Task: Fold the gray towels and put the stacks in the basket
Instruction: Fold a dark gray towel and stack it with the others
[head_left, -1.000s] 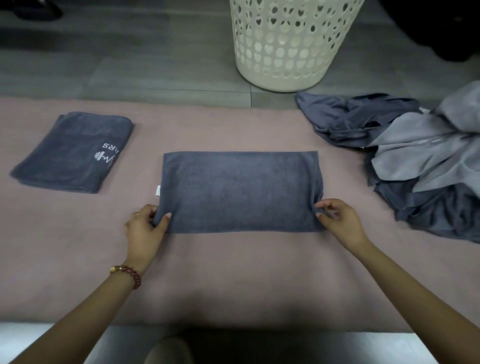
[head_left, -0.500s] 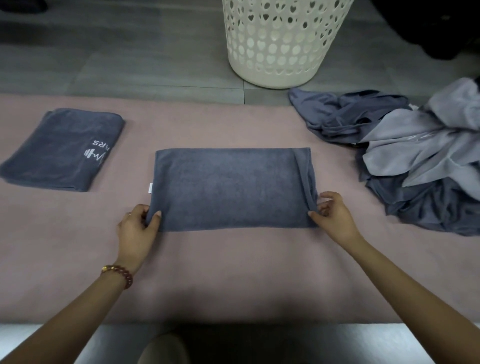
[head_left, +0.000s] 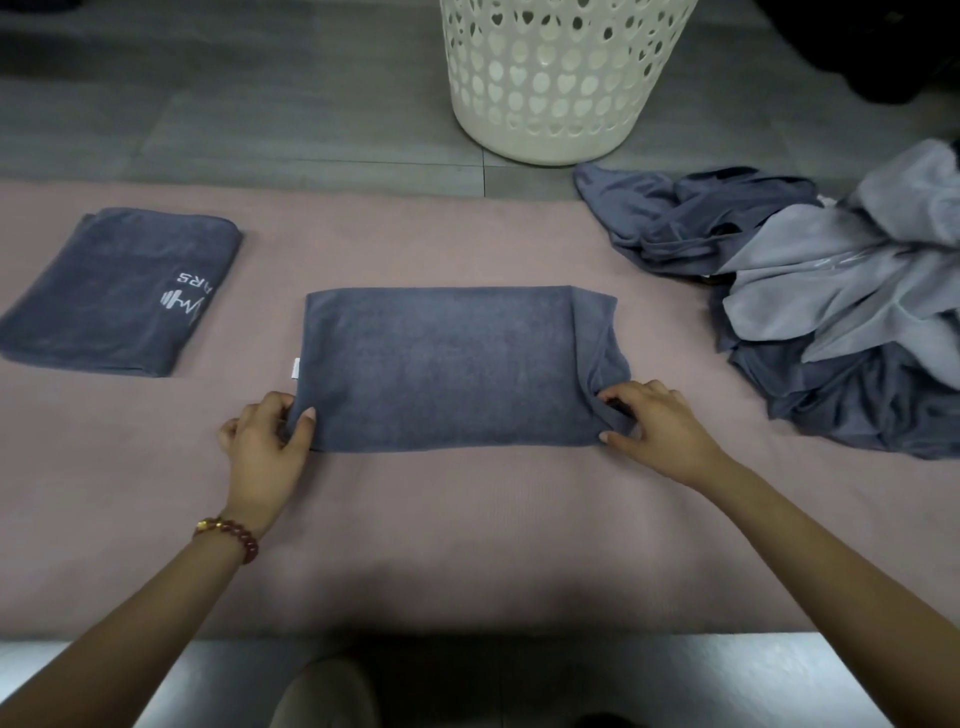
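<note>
the right hand has pulled the near right corner of the towel in, so that end now bunches up. its grip pinches that corner. the left hand holds the near left corner in its grip. the towel lies in the middle of the pink bench, with gray floor behind. there is one white basket on the floor, one folded towel at the left and one messy heap at the right.
</note>
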